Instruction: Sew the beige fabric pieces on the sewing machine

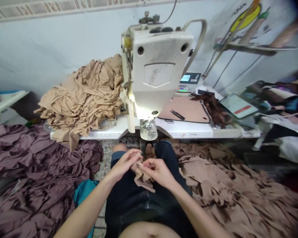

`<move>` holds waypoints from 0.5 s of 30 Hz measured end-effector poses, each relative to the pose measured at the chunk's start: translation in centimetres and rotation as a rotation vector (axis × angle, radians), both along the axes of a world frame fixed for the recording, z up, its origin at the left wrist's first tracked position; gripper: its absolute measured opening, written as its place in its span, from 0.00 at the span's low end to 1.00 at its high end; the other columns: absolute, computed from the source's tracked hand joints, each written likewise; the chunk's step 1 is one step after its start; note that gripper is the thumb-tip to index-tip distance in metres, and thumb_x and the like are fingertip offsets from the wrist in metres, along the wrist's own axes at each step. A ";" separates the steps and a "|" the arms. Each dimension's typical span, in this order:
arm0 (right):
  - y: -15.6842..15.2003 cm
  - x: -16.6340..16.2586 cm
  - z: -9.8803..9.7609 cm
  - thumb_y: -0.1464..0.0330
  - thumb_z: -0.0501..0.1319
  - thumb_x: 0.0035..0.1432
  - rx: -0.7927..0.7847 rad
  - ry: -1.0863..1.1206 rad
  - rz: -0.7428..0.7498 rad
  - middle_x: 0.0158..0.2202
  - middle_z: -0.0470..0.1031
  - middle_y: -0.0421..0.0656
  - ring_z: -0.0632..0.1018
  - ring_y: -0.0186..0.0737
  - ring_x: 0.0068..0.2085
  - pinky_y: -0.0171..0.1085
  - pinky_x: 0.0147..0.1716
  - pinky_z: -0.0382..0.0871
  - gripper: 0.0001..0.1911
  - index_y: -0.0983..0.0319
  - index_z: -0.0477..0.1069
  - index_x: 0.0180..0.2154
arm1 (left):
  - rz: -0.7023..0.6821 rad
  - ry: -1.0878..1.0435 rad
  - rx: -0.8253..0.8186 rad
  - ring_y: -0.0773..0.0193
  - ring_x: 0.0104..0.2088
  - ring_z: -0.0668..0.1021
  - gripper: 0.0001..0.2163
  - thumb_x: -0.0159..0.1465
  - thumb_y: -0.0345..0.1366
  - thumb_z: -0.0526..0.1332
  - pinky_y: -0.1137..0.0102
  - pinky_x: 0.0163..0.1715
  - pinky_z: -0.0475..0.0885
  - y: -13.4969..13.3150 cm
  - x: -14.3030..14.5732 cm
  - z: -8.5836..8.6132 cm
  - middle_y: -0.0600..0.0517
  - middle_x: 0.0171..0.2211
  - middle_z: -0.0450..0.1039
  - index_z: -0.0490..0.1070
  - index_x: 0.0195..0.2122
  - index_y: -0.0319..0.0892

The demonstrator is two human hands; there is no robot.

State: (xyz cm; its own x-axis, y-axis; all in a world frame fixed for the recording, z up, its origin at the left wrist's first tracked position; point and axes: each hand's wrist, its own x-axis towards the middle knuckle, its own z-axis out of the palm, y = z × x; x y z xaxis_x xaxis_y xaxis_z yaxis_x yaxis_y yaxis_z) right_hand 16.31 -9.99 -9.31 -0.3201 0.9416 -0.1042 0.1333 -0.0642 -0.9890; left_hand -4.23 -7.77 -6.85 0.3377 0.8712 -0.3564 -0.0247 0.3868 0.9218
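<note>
Beige cloth (144, 181) between and below both hands (126, 162) (160, 170), fingers curled, pinching its upper edge

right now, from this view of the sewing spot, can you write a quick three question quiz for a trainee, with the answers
1. Fill in: the tan cloth heap on the white table lies on the person's ___ side of the sewing machine.

2. Choose: what is between the left hand and the right hand?
a) a thread cone
b) a piece of tan cloth
c) a tablet

3. True or false: both hands rest on the white table.

Key:
1. left
2. b
3. False; they are over the lap, in front of the table.
</note>
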 end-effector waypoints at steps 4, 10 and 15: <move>1.8 4.5 1.4 0.51 0.74 0.58 -0.077 -0.081 0.222 0.26 0.81 0.43 0.75 0.35 0.25 0.31 0.24 0.64 0.22 0.65 0.85 0.34 | -0.402 0.133 0.213 0.58 0.42 0.80 0.19 0.61 0.47 0.75 0.70 0.40 0.73 -0.5 0.4 -0.2 0.45 0.46 0.80 0.83 0.48 0.41; 3.5 7.5 3.8 0.50 0.73 0.59 -0.116 -0.029 0.394 0.25 0.78 0.39 0.70 0.32 0.23 0.29 0.21 0.60 0.23 0.65 0.84 0.38 | -0.416 0.230 0.335 0.60 0.33 0.78 0.14 0.70 0.46 0.65 0.70 0.35 0.70 0.3 1.4 0.8 0.48 0.33 0.82 0.83 0.39 0.40; 4.0 7.6 3.5 0.50 0.75 0.57 -0.030 0.007 0.338 0.27 0.79 0.40 0.75 0.34 0.28 0.31 0.27 0.70 0.23 0.64 0.82 0.35 | -0.294 0.342 0.507 0.58 0.35 0.79 0.10 0.69 0.42 0.68 0.70 0.37 0.71 0.7 2.0 2.0 0.48 0.32 0.82 0.83 0.35 0.43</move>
